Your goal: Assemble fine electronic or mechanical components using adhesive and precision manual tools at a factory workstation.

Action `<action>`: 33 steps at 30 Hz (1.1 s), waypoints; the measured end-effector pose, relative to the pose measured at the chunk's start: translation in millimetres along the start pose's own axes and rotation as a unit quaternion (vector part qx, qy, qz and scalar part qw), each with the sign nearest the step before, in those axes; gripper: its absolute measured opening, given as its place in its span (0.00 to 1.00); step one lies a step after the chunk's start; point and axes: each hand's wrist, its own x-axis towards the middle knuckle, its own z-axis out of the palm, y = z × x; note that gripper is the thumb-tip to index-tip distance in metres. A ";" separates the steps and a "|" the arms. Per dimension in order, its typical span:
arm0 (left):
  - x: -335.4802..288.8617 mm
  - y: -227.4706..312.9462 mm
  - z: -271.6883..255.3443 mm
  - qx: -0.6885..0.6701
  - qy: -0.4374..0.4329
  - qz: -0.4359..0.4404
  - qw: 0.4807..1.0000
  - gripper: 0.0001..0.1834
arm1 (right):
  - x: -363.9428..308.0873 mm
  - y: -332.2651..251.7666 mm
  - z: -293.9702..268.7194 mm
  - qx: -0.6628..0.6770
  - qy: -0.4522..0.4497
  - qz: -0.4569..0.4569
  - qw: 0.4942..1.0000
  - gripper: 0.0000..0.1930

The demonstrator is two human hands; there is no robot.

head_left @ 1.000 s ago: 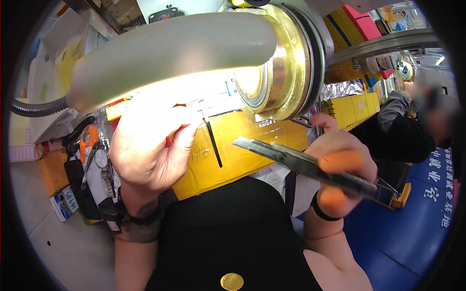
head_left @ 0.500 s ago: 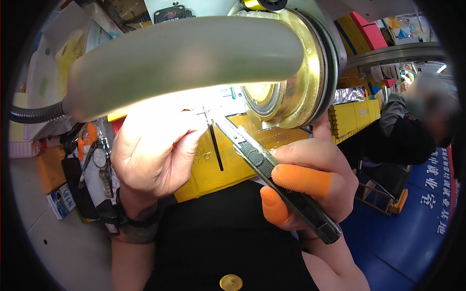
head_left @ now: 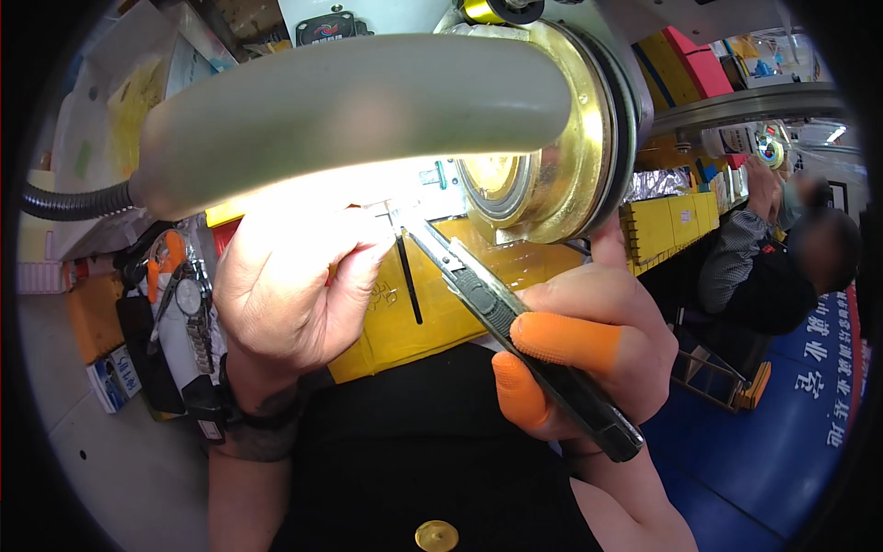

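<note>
1. Gripping a black utility knife in the right hand, fingers clamped around its handle, blade pointing toward 11 o'clock
2. Pinching something small, washed out by glare, in the left hand, fingertips together
3. Working beneath a grey lamp tube, brass reel at 1 o'clock

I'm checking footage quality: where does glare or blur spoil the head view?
Head view: the lamp tube burns out the left hand fingertips and the knife tip; the brass disc glints; the right hand is sharp; straight edges bow toward the dark rim.
</note>
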 end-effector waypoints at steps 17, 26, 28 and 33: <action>-0.7 3.2 -4.8 0.010 0.000 -0.013 1.000 0.05 | -21.2 3.7 -11.8 0.180 0.138 0.043 0.973 0.05; 3.6 14.9 -0.5 -0.067 -0.018 0.010 0.998 0.06 | -99.1 92.8 -13.0 0.454 0.052 0.372 0.808 0.18; 0.0 18.8 2.3 -0.095 0.000 -0.031 0.995 0.05 | -100.5 97.3 -13.1 0.424 0.082 0.442 0.787 0.18; 2.0 25.6 6.9 -0.128 0.004 -0.113 0.985 0.02 | -97.6 100.3 -23.6 0.239 0.081 0.488 0.836 0.20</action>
